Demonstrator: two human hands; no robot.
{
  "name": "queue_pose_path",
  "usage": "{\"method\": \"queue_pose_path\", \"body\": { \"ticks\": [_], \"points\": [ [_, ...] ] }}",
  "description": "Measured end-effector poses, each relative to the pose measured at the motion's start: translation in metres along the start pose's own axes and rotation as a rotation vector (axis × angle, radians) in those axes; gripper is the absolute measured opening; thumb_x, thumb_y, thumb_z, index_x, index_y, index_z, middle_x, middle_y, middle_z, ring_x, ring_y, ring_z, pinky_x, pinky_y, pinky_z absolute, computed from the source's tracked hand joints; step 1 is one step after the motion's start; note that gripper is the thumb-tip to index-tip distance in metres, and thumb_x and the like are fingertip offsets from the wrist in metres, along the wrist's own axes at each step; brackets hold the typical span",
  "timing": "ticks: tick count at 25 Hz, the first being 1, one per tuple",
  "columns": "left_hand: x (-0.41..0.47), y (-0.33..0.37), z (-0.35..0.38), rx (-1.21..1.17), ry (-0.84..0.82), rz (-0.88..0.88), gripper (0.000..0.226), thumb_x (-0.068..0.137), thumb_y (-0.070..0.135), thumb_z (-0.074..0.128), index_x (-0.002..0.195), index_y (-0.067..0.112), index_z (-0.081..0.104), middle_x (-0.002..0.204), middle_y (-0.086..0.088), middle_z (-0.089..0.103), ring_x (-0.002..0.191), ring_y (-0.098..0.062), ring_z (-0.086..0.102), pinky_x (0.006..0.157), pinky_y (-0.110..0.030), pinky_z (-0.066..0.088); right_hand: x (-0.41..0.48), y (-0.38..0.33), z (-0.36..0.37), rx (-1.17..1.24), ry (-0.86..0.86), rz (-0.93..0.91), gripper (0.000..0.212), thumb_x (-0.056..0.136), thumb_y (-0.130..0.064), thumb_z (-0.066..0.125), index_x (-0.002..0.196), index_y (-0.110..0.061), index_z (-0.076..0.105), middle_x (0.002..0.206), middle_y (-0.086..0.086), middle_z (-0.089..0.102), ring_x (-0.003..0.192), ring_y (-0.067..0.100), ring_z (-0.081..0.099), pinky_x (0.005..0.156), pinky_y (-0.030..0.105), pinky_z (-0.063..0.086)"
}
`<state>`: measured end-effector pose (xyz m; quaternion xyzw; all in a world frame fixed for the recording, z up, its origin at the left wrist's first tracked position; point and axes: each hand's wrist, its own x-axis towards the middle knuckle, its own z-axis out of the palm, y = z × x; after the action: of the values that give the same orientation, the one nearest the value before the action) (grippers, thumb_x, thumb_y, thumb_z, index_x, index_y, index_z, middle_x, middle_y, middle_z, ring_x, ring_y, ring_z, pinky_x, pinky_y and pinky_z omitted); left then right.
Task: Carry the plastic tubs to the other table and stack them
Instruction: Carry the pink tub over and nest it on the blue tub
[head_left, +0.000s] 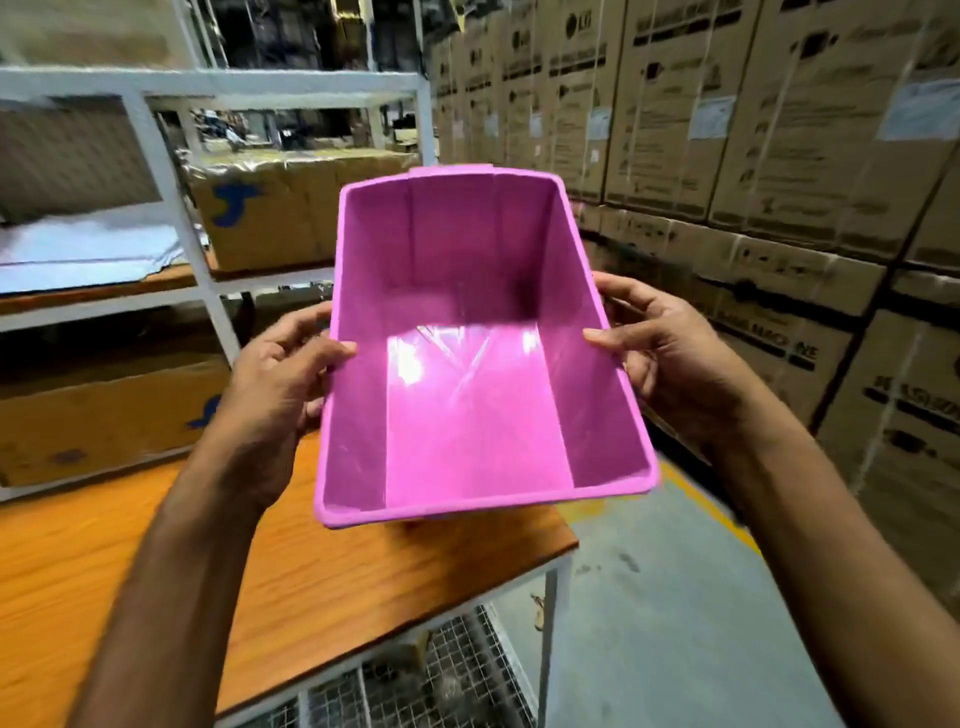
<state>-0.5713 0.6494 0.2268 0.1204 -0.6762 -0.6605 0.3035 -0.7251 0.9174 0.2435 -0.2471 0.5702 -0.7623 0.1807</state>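
Holding one pink tub (470, 358) up in front of my chest, I have my left hand (278, 410) clamped on its left long rim and my right hand (670, 358) on the right rim — thumbs hooked over the edges into the inside, the other fingers curled around the outer walls. It hangs in the air, empty, tipped so its open mouth faces me, above the far corner of a wooden-topped table (156, 561) and not touching it. By my reckoning I am mid-carry: this tub is lifted but not yet set down, and no stacking shows. Whether this table is the one I am leaving or the one I am heading for, I cannot tell — no other tubs appear anywhere in view, so I cannot count what is done or left. The tub's underside and most of my fingers behind its walls are hidden. Around it the white shelving (156, 156) and the wall of cardboard cartons (753, 130) are smeared with blur, their print mostly unreadable
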Motion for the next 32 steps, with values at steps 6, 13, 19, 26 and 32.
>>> {"method": "queue_pose_path", "body": {
  "ticks": [6,13,19,26,32],
  "points": [
    [0.077,-0.005,0.0,0.087,0.172,0.137,0.046,0.094,-0.004,0.057,0.128,0.026,0.062,0.098,0.011,0.068,0.081,0.002,0.065,0.071,-0.024,0.051,0.143,0.02,0.007,-0.104,-0.129,-0.155,0.069,0.085,0.024,0.058,0.142,-0.014,0.056,0.135,0.009,0.067,0.106,0.011,0.067,0.071,0.022,0.059],
    [0.15,-0.04,0.014,0.122,0.37,0.134,0.044,0.098,-0.004,0.058,0.132,0.024,0.06,0.108,0.007,0.067,0.081,0.007,0.069,0.065,-0.017,0.055,0.27,0.06,0.0,-0.149,-0.261,-0.189,0.066,0.085,0.023,0.061,0.123,-0.031,0.066,0.123,0.0,0.07,0.093,0.007,0.07,0.077,0.027,0.058],
    [0.177,-0.071,0.02,0.149,0.437,0.036,0.04,0.099,0.0,0.059,0.131,0.025,0.062,0.1,0.009,0.069,0.08,0.003,0.069,0.071,-0.024,0.055,0.317,0.095,-0.007,-0.106,-0.302,-0.058,0.061,0.086,0.024,0.056,0.117,-0.027,0.065,0.096,-0.014,0.075,0.085,0.008,0.068,0.078,0.03,0.056],
    [0.198,-0.092,0.01,0.177,0.411,-0.182,0.03,0.1,0.005,0.059,0.127,0.016,0.067,0.086,0.008,0.069,0.076,-0.004,0.066,0.072,-0.029,0.051,0.337,0.124,-0.011,-0.101,-0.323,0.195,0.051,0.087,0.02,0.054,0.118,-0.016,0.073,0.098,-0.003,0.071,0.093,0.013,0.067,0.069,0.026,0.057],
    [0.198,-0.107,0.003,0.219,0.368,-0.39,0.025,0.102,0.005,0.058,0.124,0.003,0.068,0.055,0.012,0.065,0.049,0.001,0.06,0.042,-0.015,0.045,0.349,0.146,-0.011,-0.169,-0.276,0.477,0.043,0.084,0.016,0.056,0.115,-0.007,0.075,0.112,0.007,0.077,0.1,0.02,0.071,0.071,0.03,0.063]
  ]
}}
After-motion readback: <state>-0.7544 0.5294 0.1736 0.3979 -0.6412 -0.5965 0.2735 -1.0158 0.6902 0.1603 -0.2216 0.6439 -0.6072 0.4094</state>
